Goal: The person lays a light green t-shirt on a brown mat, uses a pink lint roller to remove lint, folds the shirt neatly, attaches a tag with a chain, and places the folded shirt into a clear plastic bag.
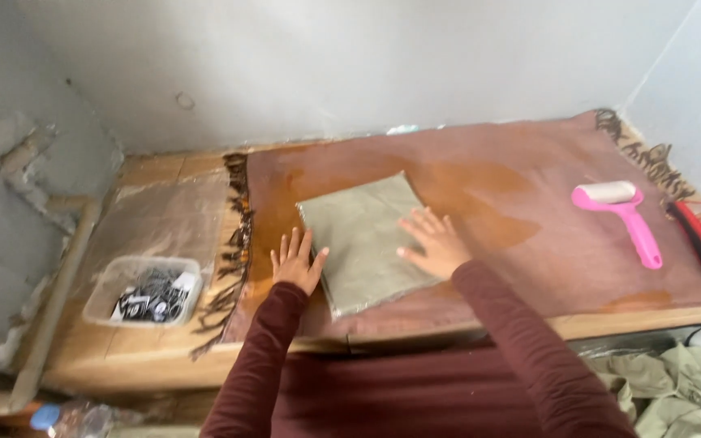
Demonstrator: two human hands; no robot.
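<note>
Head-cam view, looking down at a wooden bench w/ a brownish-purple fringed cloth (529, 243) spread over it. At centre frame lies a folded grey-green fabric square (363, 239), flat on the cloth. Your left hand (295, 261) rests flat by the square's left edge, fingers spread, gripping nothing. Your right hand (432, 243) lies palm-down on its right side, also loose, no grasp. The step in hand looks like pressing or smoothing the fold; a next move would call for even palm pressure outward. A pink lint roller (622, 215) sits at right, well apart; a clear tub of dark bits (146, 289) at lower left.
</note>
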